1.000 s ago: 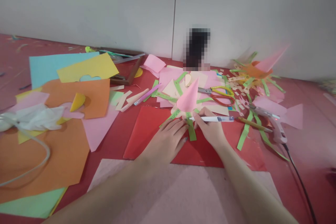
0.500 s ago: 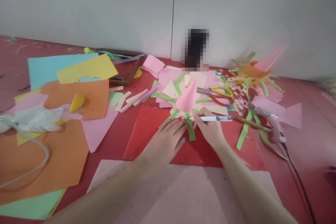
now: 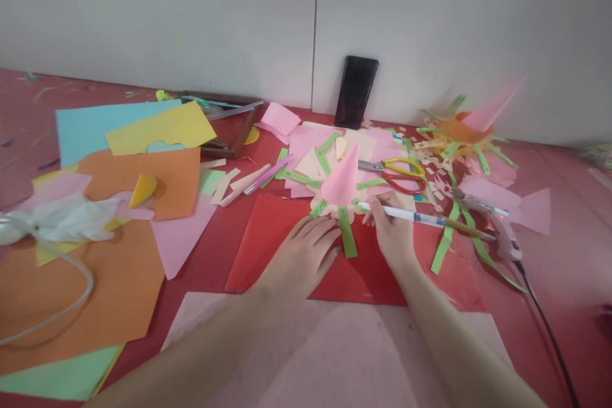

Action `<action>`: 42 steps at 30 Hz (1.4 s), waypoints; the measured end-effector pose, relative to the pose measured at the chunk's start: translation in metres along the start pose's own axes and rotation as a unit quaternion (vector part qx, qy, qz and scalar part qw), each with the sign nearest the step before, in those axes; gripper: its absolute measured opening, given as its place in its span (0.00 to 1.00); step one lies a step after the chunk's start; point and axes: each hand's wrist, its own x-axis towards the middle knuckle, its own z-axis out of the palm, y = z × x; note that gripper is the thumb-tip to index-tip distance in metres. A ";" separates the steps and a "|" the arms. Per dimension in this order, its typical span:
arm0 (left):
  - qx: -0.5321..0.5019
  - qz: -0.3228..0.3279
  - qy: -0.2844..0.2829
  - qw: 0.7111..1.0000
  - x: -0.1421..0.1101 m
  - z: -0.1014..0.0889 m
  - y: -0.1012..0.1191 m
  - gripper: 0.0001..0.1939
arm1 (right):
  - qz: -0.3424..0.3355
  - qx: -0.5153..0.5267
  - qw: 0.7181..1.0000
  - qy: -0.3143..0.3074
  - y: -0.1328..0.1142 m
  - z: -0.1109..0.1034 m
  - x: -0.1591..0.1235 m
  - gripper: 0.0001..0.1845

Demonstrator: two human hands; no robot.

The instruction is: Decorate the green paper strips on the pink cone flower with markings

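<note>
A pink paper cone (image 3: pixel 342 176) stands on a cream paper base with green strips (image 3: pixel 347 236) radiating from it, on a red sheet (image 3: pixel 277 236). My left hand (image 3: pixel 303 256) lies flat with fingers spread, pressing the strips just left of the cone. My right hand (image 3: pixel 392 233) is closed on a white pen (image 3: pixel 406 215), whose tip touches a green strip at the cone's right base.
Orange, yellow, blue and pink sheets (image 3: pixel 143 185) cover the left. Scissors with yellow and red handles (image 3: pixel 399 173) lie behind the cone. A glue gun (image 3: pixel 502 236) with a black cord sits at right. A black phone (image 3: pixel 356 92) leans on the wall. A second cone craft (image 3: pixel 466 127) is far right.
My right hand has shifted a little to the right with the pen; its tip went from the front green strip to the strip at the cone's right. My left hand stays put.
</note>
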 end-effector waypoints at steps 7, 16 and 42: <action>0.009 -0.071 0.057 0.996 -0.001 -0.005 -0.001 0.12 | -0.029 -0.064 0.992 0.105 0.000 0.002 0.000 0.12; 0.035 -0.101 0.039 0.994 -0.002 -0.001 -0.003 0.15 | -0.009 -0.043 0.996 0.076 0.001 0.001 -0.001 0.11; 0.041 -0.105 0.038 0.993 -0.002 -0.002 -0.002 0.13 | -0.084 -0.136 0.986 0.053 0.006 0.001 -0.001 0.11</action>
